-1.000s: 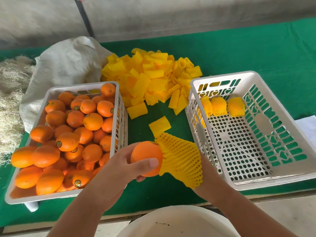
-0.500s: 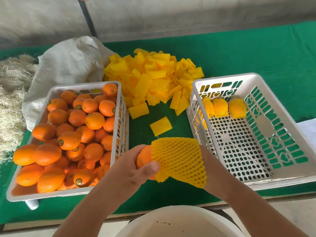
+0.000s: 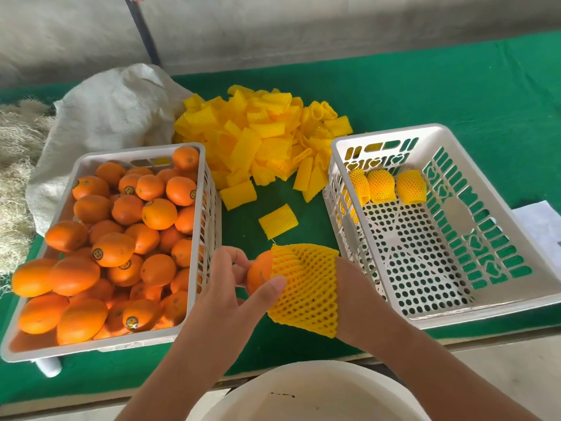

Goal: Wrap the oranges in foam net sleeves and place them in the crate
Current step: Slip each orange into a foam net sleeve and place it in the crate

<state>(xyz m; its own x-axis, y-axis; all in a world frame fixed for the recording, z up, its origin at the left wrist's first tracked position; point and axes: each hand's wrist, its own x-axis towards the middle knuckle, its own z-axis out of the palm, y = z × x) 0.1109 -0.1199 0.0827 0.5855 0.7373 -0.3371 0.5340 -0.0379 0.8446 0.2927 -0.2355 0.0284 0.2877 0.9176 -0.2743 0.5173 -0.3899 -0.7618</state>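
Open green cloth [image 3: 455,95] lies beyond and right of the sleeve pile; a narrower strip runs between the two crates down to the table's near edge, and the hands work over that strip.

Left hand [image 3: 230,287]: thumb pressed on the sleeve's edge, fingers curled behind the orange [image 3: 259,273], so it grips the fruit. Right hand [image 3: 352,287]: fingers hidden inside the stretched foam net sleeve [image 3: 306,287], apparently spreading it; grasp on the sleeve, exact finger pose cannot be told. Orange is partly inside the sleeve, its left side bare, held above the cloth just beside the right crate's near left corner.

Left crate [image 3: 198,208]: heaped with bare oranges, several with dark round stickers.
Right crate [image 3: 343,189]: three wrapped oranges [image 3: 381,185] in a row against the far wall; rest of perforated floor bare.

Sleeve pile [image 3: 261,141] between the crates' far ends; one loose sleeve [image 3: 277,220] nearer the hands. White sack [image 3: 112,110] behind the left crate.
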